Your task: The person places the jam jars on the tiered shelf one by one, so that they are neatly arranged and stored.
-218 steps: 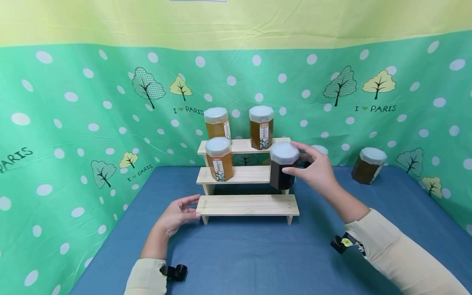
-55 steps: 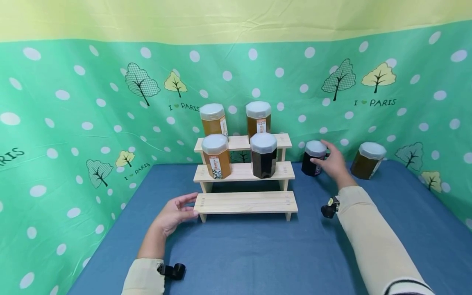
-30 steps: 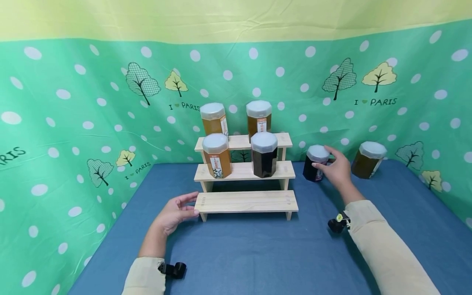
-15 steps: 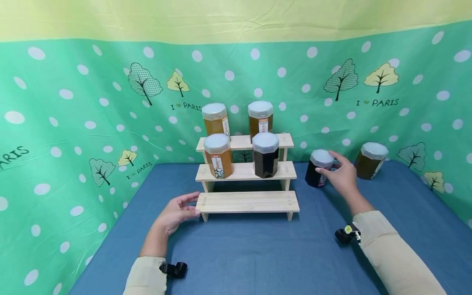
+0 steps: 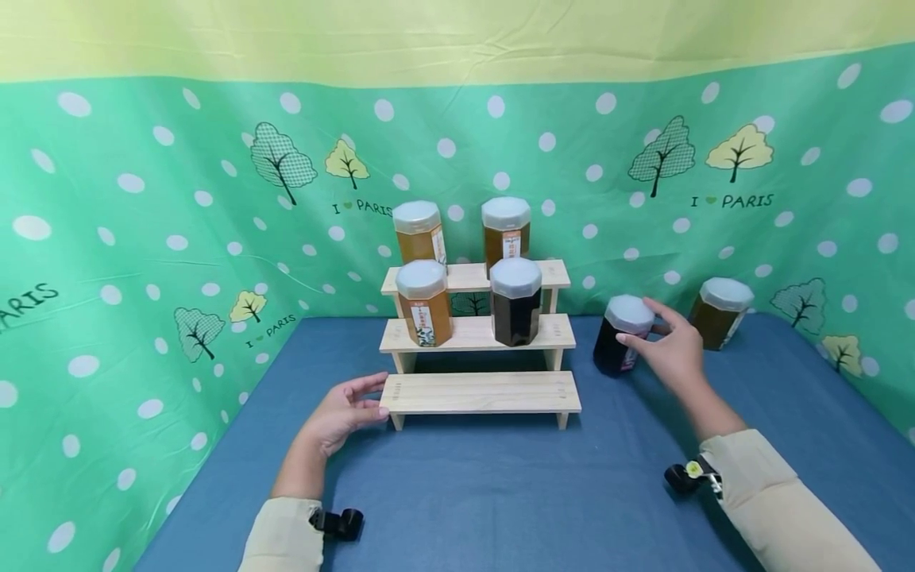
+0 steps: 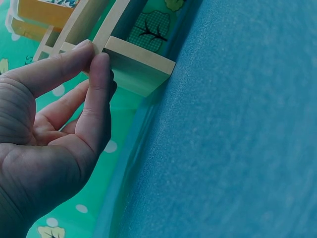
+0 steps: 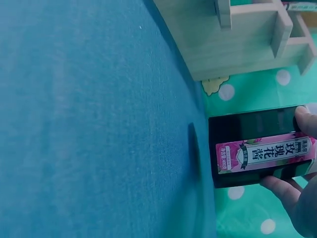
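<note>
A dark jar (image 5: 616, 343) with a white lid and a pink label is in my right hand (image 5: 675, 349), thumb and fingers gripping its sides just below the lid. The right wrist view shows the pink label (image 7: 265, 152) plainly; whether the jar's base touches the cloth I cannot tell. My left hand (image 5: 343, 415) pinches the left end of the lowest board of a three-tier wooden stand (image 5: 479, 392). On the middle tier stand an amber jar (image 5: 426, 314) and a dark jar (image 5: 515, 306). Two brownish jars, left (image 5: 420, 238) and right (image 5: 507, 230), occupy the top tier.
Another brown jar (image 5: 718, 318) stands at the back right, behind my right hand. Blue cloth (image 5: 493, 492) covers the table. A green printed curtain (image 5: 457, 171) hangs close behind the stand.
Earlier, my right hand set a dark jar on the middle tier's right side, then took hold of the pink-labelled jar. That jar has since come nearer and slightly right. My left hand stays put.
</note>
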Demonstrator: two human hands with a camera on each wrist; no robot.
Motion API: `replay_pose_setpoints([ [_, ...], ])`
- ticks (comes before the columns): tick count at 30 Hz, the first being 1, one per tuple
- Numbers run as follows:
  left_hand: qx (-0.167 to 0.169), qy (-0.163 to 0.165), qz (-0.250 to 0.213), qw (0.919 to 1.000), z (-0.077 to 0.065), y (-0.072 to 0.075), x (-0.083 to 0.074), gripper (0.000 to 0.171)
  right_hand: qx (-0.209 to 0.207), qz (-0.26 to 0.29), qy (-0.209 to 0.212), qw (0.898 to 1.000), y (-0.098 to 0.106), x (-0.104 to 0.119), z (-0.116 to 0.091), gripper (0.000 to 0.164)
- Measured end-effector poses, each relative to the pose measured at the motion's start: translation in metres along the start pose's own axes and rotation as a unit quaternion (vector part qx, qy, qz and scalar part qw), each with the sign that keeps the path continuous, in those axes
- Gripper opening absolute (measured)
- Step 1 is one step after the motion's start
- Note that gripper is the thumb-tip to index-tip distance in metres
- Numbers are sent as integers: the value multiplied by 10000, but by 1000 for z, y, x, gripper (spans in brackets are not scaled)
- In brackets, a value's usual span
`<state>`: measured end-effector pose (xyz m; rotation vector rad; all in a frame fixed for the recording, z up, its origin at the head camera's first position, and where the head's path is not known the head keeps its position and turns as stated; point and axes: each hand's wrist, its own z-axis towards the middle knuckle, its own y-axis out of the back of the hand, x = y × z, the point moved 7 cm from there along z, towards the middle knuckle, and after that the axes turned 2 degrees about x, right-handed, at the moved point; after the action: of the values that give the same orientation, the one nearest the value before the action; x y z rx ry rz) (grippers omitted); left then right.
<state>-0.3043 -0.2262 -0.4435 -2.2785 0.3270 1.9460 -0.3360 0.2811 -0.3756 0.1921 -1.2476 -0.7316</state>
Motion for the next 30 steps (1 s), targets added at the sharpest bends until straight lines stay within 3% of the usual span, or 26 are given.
replay_pose_setpoints([
  [30, -68, -2, 49, 10000, 0, 1, -1, 73, 63, 226, -220, 9995, 21, 17, -34, 77],
])
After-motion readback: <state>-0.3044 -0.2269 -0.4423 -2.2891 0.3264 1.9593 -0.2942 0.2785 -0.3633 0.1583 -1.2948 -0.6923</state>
